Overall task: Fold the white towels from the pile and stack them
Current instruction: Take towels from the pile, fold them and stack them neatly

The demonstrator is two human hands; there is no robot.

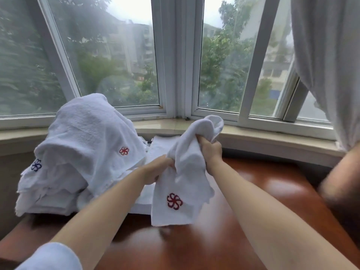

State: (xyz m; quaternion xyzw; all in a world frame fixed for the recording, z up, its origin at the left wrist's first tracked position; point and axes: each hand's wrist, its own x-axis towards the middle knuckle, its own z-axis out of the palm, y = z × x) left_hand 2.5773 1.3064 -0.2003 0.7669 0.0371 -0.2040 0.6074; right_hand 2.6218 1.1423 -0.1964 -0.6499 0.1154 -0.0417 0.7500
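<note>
Both hands grip one white terry towel [183,184] above the table. Left hand [158,169]: fingers curled tight into a bunched edge on the towel's left side. Right hand [211,150]: closed fist around a gathered section higher up, with a soft rounded fold of cloth rising above the knuckles. Below the hands the towel hangs loose and crumpled, its nap coarse, its lower corner bearing a red pinwheel-shaped embroidered emblem [174,201].

Left of the hands, the pile of unfolded towels [83,149] forms a tall, lumpy mound with frayed-looking edges. Flat folded towels [158,147] lie behind the held towel, near the stone windowsill [272,142].

Supporting surface: glossy reddish-brown wooden table [224,221].
</note>
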